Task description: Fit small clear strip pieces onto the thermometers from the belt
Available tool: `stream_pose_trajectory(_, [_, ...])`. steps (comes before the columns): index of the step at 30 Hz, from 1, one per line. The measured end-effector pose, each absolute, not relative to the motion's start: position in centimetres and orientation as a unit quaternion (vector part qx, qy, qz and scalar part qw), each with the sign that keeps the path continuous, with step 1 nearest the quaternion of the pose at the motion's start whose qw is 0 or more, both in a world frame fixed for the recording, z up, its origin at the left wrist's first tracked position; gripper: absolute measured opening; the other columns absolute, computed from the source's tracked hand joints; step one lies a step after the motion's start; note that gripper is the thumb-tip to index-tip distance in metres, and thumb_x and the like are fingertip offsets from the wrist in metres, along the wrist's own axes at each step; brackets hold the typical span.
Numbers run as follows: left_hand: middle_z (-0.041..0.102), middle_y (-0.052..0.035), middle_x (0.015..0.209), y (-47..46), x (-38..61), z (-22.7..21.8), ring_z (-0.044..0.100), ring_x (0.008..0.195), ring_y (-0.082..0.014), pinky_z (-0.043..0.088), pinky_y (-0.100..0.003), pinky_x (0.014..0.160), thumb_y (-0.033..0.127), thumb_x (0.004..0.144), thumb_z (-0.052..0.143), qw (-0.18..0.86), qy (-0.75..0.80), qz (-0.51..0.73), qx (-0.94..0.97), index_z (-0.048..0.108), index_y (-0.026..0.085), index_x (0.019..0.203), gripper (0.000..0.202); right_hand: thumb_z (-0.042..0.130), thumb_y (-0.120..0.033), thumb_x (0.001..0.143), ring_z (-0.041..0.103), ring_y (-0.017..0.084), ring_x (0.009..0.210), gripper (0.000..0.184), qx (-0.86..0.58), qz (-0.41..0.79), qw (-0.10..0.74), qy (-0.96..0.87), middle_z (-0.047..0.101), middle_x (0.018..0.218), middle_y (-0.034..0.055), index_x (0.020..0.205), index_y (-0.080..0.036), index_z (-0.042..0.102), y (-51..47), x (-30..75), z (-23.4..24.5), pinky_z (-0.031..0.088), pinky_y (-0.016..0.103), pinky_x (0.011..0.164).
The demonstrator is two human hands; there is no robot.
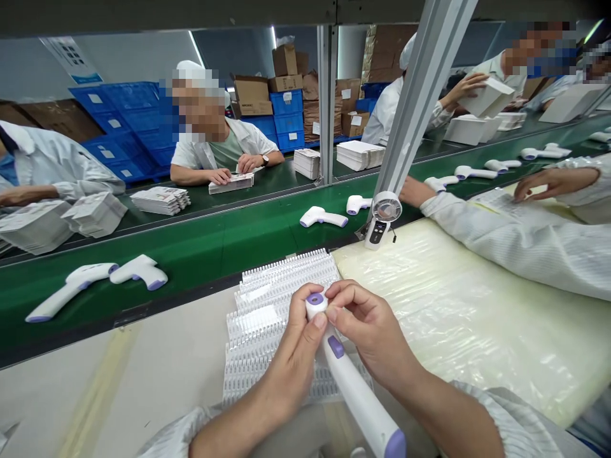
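Near centre, above white slotted strips [252, 367], your left hand [296, 356] grips a white handheld device [351, 381] by its head. Your right hand [370, 331] bunches fingertips beside it; whether pinching, I cannot tell. A slackened left grip could let it drop.

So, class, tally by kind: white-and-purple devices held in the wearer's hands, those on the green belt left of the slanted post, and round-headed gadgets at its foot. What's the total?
White-and-purple device held by left hand and right hand: 1
Devices on the green belt: 4
Round-headed gadget: 1
Total: 6
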State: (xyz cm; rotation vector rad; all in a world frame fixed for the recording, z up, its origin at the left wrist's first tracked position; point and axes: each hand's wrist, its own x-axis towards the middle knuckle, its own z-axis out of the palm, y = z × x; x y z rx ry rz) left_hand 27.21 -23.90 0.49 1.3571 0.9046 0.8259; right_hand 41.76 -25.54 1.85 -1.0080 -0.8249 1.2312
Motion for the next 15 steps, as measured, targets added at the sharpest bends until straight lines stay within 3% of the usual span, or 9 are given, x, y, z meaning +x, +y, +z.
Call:
stream_pose_trajectory(5, [0.054, -0.0045, 0.112, -23.6, 25.9, 1.3, 0.052, 0.096, -0.0186, 0.044, -0.030, 0.085, 0.058, 0.101, 0.051, 0.643, 0.306, 0.354, 0.607, 0.046, 0.029, 0.133, 0.043, 0.099, -0.031, 0.053, 0.062, 0.015, 0.075, 0.046, -0.413, 0.633, 0.614, -0.229, 0.066, 0.095, -0.0008, 0.078, -0.023, 0.061, -24.9, 42.4, 1.7, 0.053, 0.027, 0.068])
stream_pose_trajectory(8, [0.055, -0.0054, 0.112, -22.4, 24.6, 2.3, 0.053, 0.096, -0.0184, 0.046, -0.029, 0.081, 0.054, 0.101, 0.054, 0.625, 0.235, 0.401, 0.627, 0.047, 0.028, 0.132, 0.041, 0.094, -0.042, 0.065, 0.066, 0.018, 0.084, 0.040, -0.423, 0.689, 0.542, -0.231, 0.068, 0.097, 0.0013, 0.087, -0.024, 0.066, -24.9, 42.7, 2.1, 0.055, 0.028, 0.069])
stream_pose_trajectory(10, [0.056, -0.0055, 0.110, -21.2, 23.7, 2.9, 0.055, 0.098, -0.0189, 0.048, -0.029, 0.083, 0.049, 0.100, 0.057, 0.562, 0.237, 0.481, 0.630, 0.047, 0.028, 0.130, 0.038, 0.085, -0.053, 0.076, 0.068, 0.022, 0.089, 0.040, -0.400, 0.753, 0.444, -0.277, 0.069, 0.104, 0.0050, 0.100, -0.026, 0.069, -25.0, 42.5, 2.5, 0.057, 0.031, 0.068])
stream_pose_trajectory(13, [0.058, -0.0065, 0.111, -18.4, 21.9, 3.1, 0.060, 0.103, -0.0203, 0.052, -0.031, 0.090, 0.048, 0.101, 0.056, 0.447, 0.298, 0.551, 0.639, 0.044, 0.027, 0.132, 0.039, 0.071, -0.060, 0.086, 0.065, 0.018, 0.070, 0.048, -0.372, 0.779, 0.345, -0.368, 0.070, 0.102, 0.0073, 0.120, -0.027, 0.067, -23.9, 41.4, 3.0, 0.053, 0.029, 0.056])
stream_pose_trajectory(15, [0.058, -0.0097, 0.126, -15.6, 20.0, 2.9, 0.060, 0.115, -0.0220, 0.052, -0.033, 0.098, 0.045, 0.104, 0.046, 0.348, 0.393, 0.489, 0.697, 0.040, 0.026, 0.140, 0.041, 0.063, -0.056, 0.092, 0.058, 0.014, 0.058, 0.045, -0.407, 0.719, 0.349, -0.442, 0.069, 0.092, 0.0049, 0.125, -0.025, 0.066, -21.1, 40.6, 2.8, 0.047, 0.026, 0.050])
